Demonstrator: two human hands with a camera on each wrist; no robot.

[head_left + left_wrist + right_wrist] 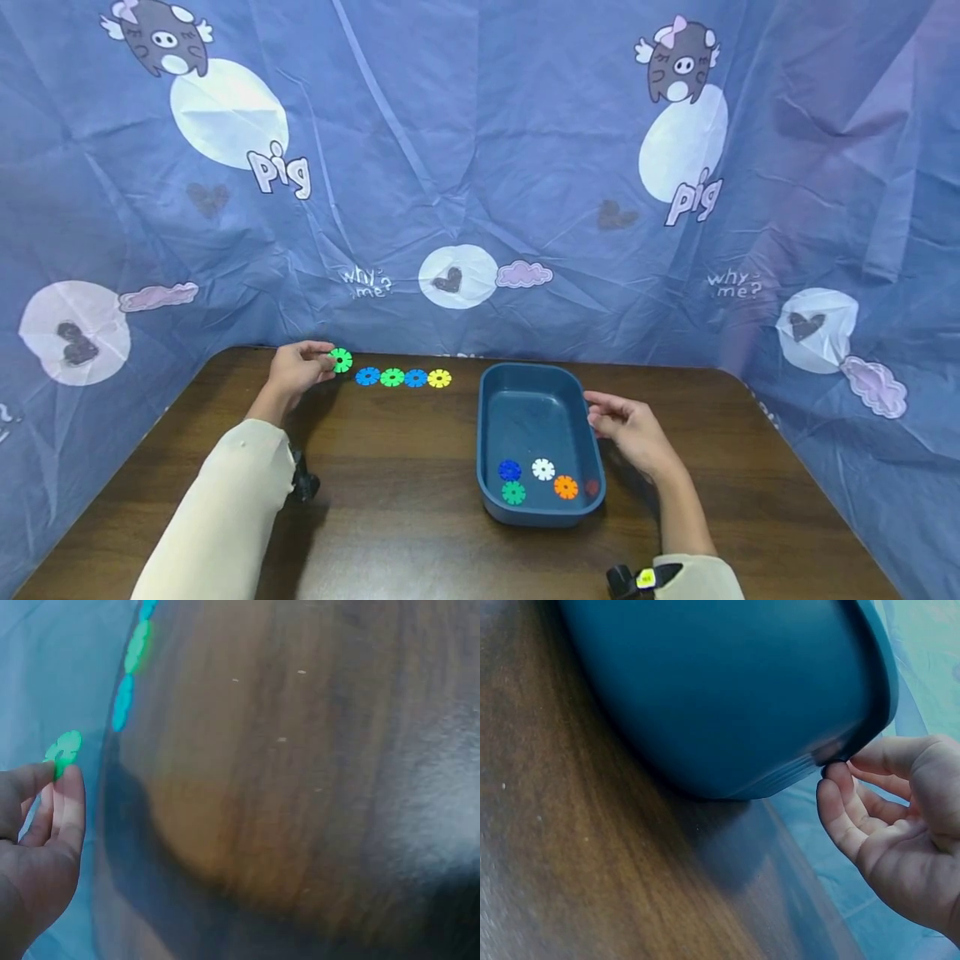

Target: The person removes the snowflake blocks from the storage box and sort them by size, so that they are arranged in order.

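Note:
Between thumb and fingers my left hand pinches a bright green notched plastic disc, held up at the back left of the table. The left wrist view shows the same green disc at the fingertips of the left hand. Just right of it lies a row of discs: a blue disc, a green disc, another blue disc and a yellow disc. My right hand grips the right rim of a dark blue plastic basin, thumb and fingertips at its edge.
In the basin's near end lie a dark blue disc, a white disc, a teal-green disc, an orange disc and a dim red one. A blue printed cloth hangs behind the brown wooden table.

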